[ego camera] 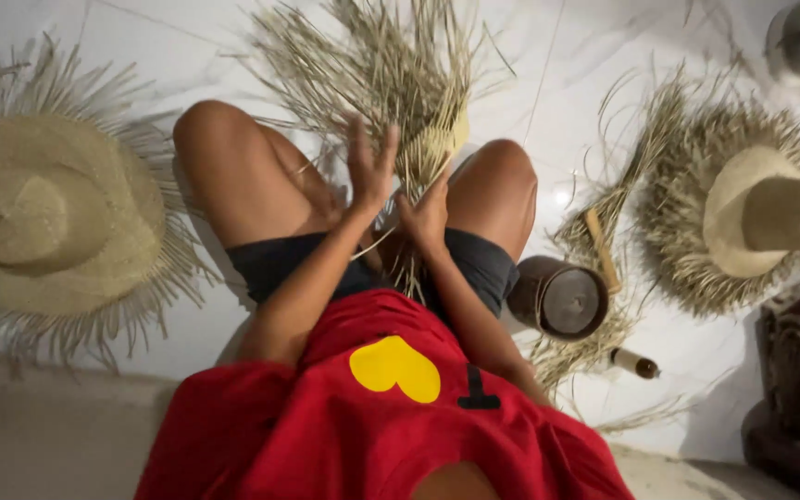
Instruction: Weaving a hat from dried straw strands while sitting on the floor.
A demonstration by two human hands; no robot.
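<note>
Between the knees sat the half-woven hat (437, 143), its loose straw (372, 65) fanning far across the floor (141, 37). The left hand (370, 167) was spread, fingers released, brushing strands; the right hand (428, 215) pinched strands near the weave. Risk, I judged: dry strands could snap or slip loose if tugged hard, loosening the weave.

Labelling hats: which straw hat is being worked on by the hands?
The unfinished straw piece between the knees, at both hands; the left hat and right hat lie untouched on the floor.
</note>
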